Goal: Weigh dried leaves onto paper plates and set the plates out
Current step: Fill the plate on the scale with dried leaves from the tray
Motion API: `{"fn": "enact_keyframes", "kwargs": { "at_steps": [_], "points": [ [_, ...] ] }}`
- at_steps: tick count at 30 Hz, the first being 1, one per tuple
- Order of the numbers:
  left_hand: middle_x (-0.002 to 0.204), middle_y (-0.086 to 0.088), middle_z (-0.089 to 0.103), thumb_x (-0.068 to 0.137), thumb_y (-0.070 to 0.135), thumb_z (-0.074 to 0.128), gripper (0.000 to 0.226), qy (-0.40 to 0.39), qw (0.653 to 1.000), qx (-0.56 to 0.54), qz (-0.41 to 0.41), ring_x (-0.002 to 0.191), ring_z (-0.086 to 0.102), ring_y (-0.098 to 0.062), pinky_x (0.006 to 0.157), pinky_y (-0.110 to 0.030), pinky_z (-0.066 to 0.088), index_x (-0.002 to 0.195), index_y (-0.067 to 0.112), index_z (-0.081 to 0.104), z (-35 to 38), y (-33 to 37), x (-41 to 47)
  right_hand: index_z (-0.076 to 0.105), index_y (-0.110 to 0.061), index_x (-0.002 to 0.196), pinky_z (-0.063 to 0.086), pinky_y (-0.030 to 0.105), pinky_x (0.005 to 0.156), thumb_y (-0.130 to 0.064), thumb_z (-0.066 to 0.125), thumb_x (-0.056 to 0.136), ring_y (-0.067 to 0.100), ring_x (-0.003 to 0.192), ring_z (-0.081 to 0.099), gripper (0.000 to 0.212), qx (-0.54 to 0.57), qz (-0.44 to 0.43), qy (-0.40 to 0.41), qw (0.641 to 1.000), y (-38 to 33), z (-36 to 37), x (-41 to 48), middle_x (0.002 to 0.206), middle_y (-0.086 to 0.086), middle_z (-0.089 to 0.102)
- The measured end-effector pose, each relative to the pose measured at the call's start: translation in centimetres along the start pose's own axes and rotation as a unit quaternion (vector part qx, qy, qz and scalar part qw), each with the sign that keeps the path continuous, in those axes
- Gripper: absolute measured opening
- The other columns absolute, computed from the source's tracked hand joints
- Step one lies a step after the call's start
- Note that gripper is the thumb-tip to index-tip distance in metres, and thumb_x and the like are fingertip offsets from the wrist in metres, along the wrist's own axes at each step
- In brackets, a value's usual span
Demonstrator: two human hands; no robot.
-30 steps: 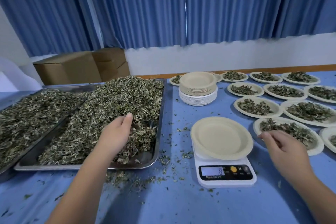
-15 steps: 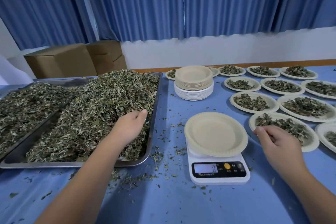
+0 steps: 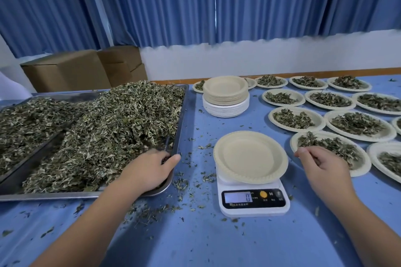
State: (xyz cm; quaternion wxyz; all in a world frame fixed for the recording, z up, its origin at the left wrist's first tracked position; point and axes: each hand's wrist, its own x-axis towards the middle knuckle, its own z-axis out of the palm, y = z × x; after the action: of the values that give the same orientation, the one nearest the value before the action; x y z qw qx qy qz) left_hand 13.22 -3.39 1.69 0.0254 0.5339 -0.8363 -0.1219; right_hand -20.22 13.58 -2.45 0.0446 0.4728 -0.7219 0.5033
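While atop one scale [image 3: 253, 199], one plate [image 3: 249, 156]

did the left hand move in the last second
Yes. Against the metal tray, the left hand has slid right through the dried leaves; its thumb now reaches the tray's right rim near the front corner.

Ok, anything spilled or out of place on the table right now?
Yes: dried leaf crumbs are scattered on the blue tablecloth between the tray and the scale, thickest off the tray's near right corner. The empty plate on the scale is clean, and the display reads 0.
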Motion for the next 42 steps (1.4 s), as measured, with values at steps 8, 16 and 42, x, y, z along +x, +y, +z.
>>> {"fn": "enact_keyframes", "kwargs": {
  "at_steps": [8, 16, 42],
  "points": [
    [0.132, 0.006, 0.058, 0.093, 0.068, 0.017, 0.064, 0.040, 0.998, 0.042, 0.003, 0.113, 0.057, -0.016, 0.086, -0.033, 0.048, 0.137, 0.031, 0.046, 1.5, 0.3, -4.4, 0.067, -0.018, 0.072, 0.036, 0.003, 0.061, -0.017, 0.055, 0.094, -0.010, 0.079, 0.056, 0.026, 0.009, 0.010, 0.011, 1.000, -0.4, -0.3, -0.3, 0.076, -0.016, 0.065],
    [0.084, 0.010, 0.061, 0.095, 0.063, 0.029, 0.046, 0.128, 0.991, 0.024, 0.023, 0.074, 0.057, -0.007, 0.058, -0.027, 0.042, 0.116, 0.032, 0.056, 1.6, 0.1, -5.3, 0.069, -0.015, 0.075, 0.037, 0.004, 0.062, -0.017, 0.054, 0.095, -0.008, 0.080, 0.056, 0.026, 0.020, 0.012, -0.001, 1.000, -0.7, -0.3, -0.4, 0.078, -0.014, 0.066],
    [0.057, 0.008, 0.063, 0.091, 0.049, 0.052, 0.029, 0.252, 0.945, -0.185, 0.094, 0.044, 0.055, 0.000, 0.043, -0.023, 0.044, 0.078, 0.026, 0.065, -5.8, 7.7, -0.3, 0.068, -0.019, 0.074, 0.035, 0.026, 0.054, -0.020, 0.053, 0.096, 0.001, 0.062, 0.054, 0.027, 0.048, 0.040, -0.022, 0.998, -1.0, -0.4, -0.3, 0.063, -0.015, 0.060]
  ]
}}
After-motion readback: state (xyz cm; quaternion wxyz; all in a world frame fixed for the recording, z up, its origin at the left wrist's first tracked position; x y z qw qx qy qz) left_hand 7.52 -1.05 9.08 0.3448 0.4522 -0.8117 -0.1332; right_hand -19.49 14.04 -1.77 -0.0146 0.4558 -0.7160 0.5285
